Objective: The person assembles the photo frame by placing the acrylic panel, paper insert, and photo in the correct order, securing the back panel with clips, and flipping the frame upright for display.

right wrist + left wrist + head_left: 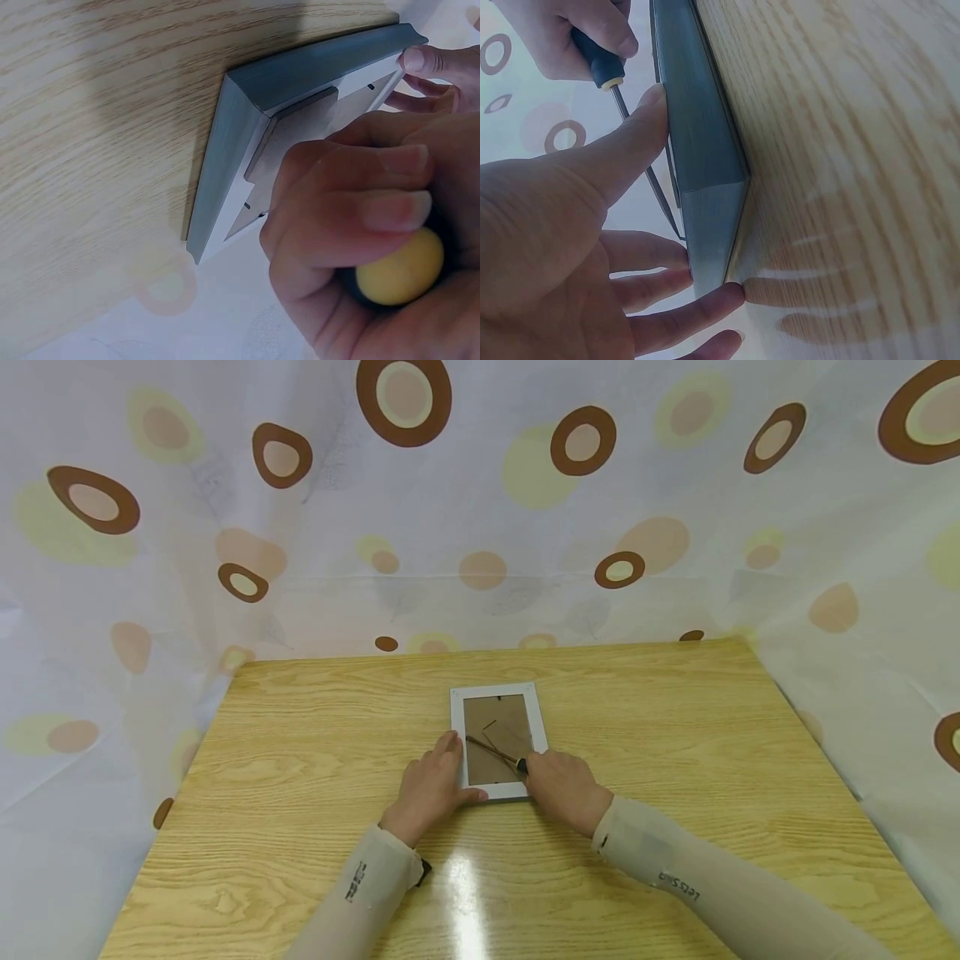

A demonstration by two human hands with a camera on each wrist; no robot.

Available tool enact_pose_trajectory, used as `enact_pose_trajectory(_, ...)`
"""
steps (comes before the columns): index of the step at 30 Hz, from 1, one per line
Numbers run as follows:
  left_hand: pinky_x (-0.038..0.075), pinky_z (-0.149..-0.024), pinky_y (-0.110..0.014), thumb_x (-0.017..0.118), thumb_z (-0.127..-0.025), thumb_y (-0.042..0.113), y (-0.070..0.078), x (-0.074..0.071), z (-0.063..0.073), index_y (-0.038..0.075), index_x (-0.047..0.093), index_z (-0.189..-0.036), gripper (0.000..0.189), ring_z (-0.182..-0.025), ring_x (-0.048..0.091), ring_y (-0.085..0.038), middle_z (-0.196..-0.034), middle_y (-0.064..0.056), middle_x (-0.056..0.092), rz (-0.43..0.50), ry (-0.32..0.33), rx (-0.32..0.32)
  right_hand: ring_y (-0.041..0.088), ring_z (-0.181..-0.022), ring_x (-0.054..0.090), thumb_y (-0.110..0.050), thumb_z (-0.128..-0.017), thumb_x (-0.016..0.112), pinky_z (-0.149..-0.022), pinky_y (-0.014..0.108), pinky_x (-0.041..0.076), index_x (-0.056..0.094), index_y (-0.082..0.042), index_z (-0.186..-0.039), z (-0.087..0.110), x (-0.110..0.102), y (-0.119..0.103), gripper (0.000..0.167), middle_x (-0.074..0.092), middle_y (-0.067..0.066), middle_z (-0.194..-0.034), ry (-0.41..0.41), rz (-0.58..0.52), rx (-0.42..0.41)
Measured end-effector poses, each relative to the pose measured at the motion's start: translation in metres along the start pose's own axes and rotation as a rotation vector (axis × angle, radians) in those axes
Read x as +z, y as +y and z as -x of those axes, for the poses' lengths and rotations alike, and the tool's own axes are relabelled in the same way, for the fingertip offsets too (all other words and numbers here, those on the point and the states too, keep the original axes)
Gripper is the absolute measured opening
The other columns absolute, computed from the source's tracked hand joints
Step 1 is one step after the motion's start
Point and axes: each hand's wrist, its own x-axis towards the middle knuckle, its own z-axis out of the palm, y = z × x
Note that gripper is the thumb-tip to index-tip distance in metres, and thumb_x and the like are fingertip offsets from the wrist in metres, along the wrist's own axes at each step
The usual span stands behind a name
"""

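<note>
A picture frame (534,720) lies on the table with its brown backing board (483,770) facing up. My left hand (429,787) holds its near left corner, the thumb on the near edge and the fingers along the left side. In my right hand (567,787) is a screwdriver (596,56) with a dark and yellow handle, gripped in curled fingers. Its thin shaft slants across the backing, and the tip meets the frame's left inner edge close to my left fingers. A stand flap (292,135) on the backing shows in the right wrist view, partly hidden by the right hand.
The wood-grain table (322,727) extends on all sides of the frame. Behind it and at both sides hangs a pale curtain (450,510) with brown and yellow round patterns. Small dark tabs (370,87) sit at the backing's edges.
</note>
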Motion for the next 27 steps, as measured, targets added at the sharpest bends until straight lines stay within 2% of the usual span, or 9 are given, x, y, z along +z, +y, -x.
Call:
enact_pose_trajectory(6, 0.054, -0.093, -0.056, 0.083, -0.078, 0.052, 0.0000, 0.0001, -0.0001, 0.000, 0.046, -0.150, 0.096, -0.124, 0.060, -0.042, -0.160, -0.016, 0.040, -0.002, -0.001, -0.003, 0.013, -0.053, 0.049, -0.009, -0.094, 0.068, -0.042, 0.033, 0.048, 0.061, -0.001, -0.072, -0.0004, 0.0001, -0.0006, 0.025, 0.060, 0.010, -0.062, -0.009, -0.012, 0.019)
enact_pose_trajectory(17, 0.054, -0.092, -0.055, 0.082, -0.078, 0.053, -0.0006, 0.0007, -0.0002, 0.000, 0.046, -0.150, 0.096, -0.124, 0.060, -0.042, -0.160, -0.016, 0.040, -0.008, 0.000, 0.000, 0.012, -0.052, 0.044, -0.008, -0.094, 0.069, -0.041, 0.030, 0.045, 0.059, -0.001, -0.069, 0.0024, -0.0005, 0.0002, 0.027, 0.058, 0.009, -0.060, 0.019, 0.011, -0.003)
enact_pose_trajectory(27, 0.054, -0.092, -0.055, 0.082, -0.078, 0.053, 0.0001, -0.0003, 0.0001, 0.001, 0.046, -0.150, 0.095, -0.123, 0.061, -0.041, -0.160, -0.016, 0.040, -0.008, -0.003, -0.004, 0.012, -0.052, 0.042, -0.008, -0.094, 0.068, -0.041, 0.030, 0.044, 0.059, -0.002, -0.069, 0.0014, 0.0013, 0.0009, 0.027, 0.057, 0.008, -0.059, 0.002, 0.013, 0.013)
